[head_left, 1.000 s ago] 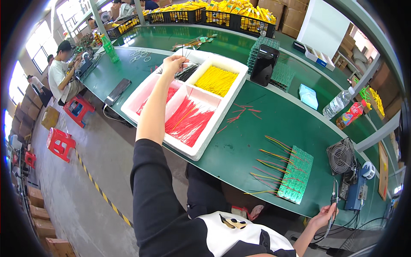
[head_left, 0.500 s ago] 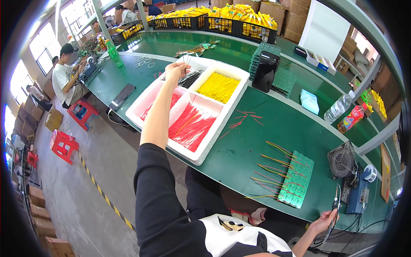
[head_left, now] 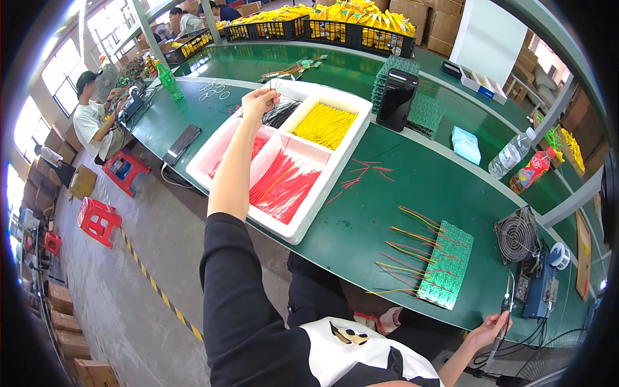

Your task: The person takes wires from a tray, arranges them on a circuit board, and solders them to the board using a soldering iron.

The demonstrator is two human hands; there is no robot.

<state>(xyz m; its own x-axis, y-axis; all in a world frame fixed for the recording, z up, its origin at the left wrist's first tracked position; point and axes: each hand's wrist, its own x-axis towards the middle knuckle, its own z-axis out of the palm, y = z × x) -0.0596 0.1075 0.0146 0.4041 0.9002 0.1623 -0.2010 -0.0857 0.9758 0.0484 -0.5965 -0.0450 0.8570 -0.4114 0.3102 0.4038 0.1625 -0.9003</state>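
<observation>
My left hand (head_left: 258,103) reaches far out over the white foam tray (head_left: 303,226), pinching a few thin black wires above its far left compartment of black wires (head_left: 282,113). The tray also holds yellow wires (head_left: 325,126) and red wires (head_left: 284,187). My right hand (head_left: 488,330) hangs low at the table's near right edge, gripping a soldering iron (head_left: 506,309) by its handle. A green circuit board (head_left: 446,264) with several coloured wires sticking out of its left side lies on the green table between the tray and my right hand.
A small fan (head_left: 517,237) and a blue soldering station (head_left: 541,287) stand at the right. A black box (head_left: 396,100), stacked green boards, a bottle (head_left: 509,155) and loose red wires (head_left: 361,174) sit further back. A seated person (head_left: 97,116) works at left, beside red stools (head_left: 100,219).
My left hand has stayed over the tray's far left compartment, lifting slightly with black wires pinched. The right hand has kept hold of the soldering iron.
</observation>
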